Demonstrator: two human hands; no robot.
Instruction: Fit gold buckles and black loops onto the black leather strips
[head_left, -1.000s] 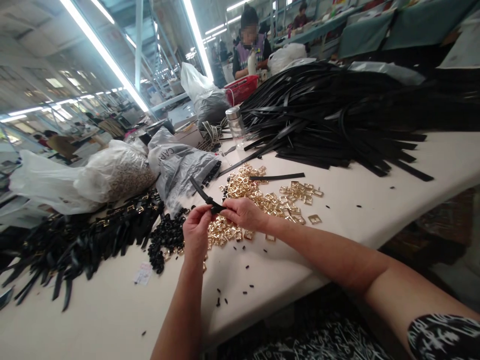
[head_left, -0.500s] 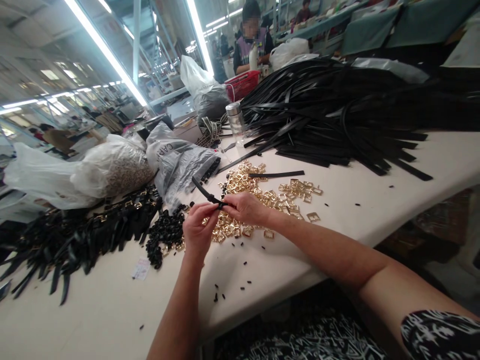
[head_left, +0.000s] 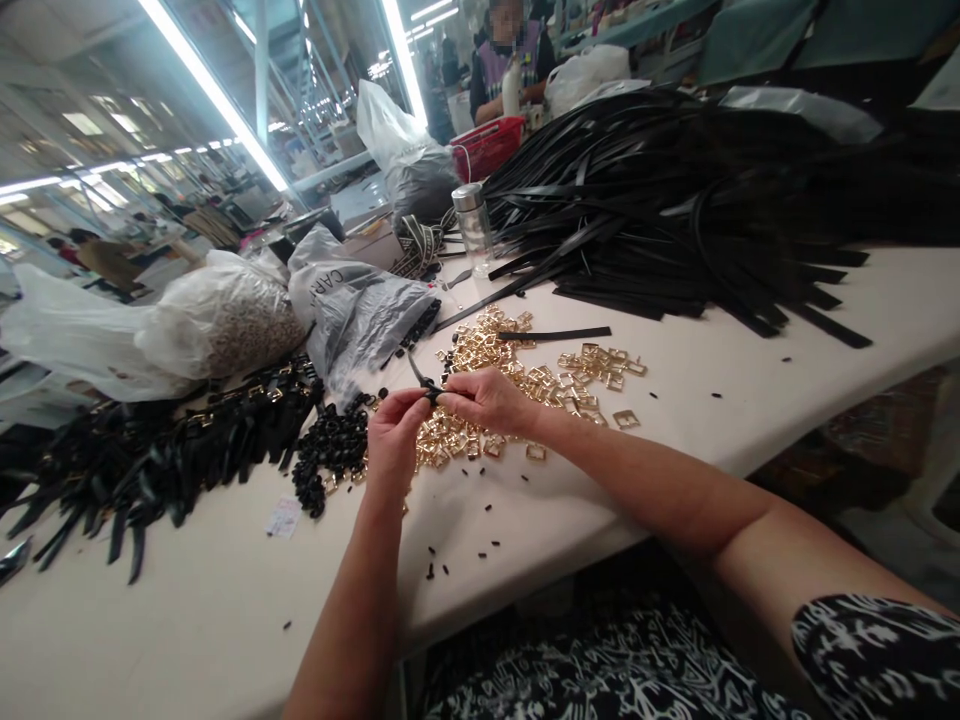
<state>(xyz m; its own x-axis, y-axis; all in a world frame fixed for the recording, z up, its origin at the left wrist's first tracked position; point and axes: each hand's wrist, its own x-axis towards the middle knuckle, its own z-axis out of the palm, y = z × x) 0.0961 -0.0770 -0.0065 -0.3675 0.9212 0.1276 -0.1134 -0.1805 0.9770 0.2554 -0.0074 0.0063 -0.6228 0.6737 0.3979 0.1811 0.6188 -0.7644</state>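
Between my two hands is a short black strap [head_left: 417,372], its free end pointing up and away. My left hand [head_left: 395,425] pinches it from the left, thumb and fingers pressed together. From the right, my right hand [head_left: 491,402] grips the same strap, its fingertips close to the left ones; the exact spot they hold is partly hidden. Beneath and beyond the hands lies a pile of gold buckles [head_left: 480,345]. A heap of small black loops [head_left: 330,455] sits just left of my left hand. Another black strap piece [head_left: 555,334] rests across the buckles.
Long black straps [head_left: 615,200] cover the back right of the table [head_left: 195,620]. Finished-looking straps with buckles [head_left: 202,440] lie at left, below plastic bags [head_left: 225,310]. A glass bottle [head_left: 472,230] and a red basket [head_left: 487,147] stand behind. A person [head_left: 510,60] sits across.
The strap between my hands has turned, and its free end now looks shorter and steeper. Both hands remain close together over the buckles. The camera view has shifted slightly.
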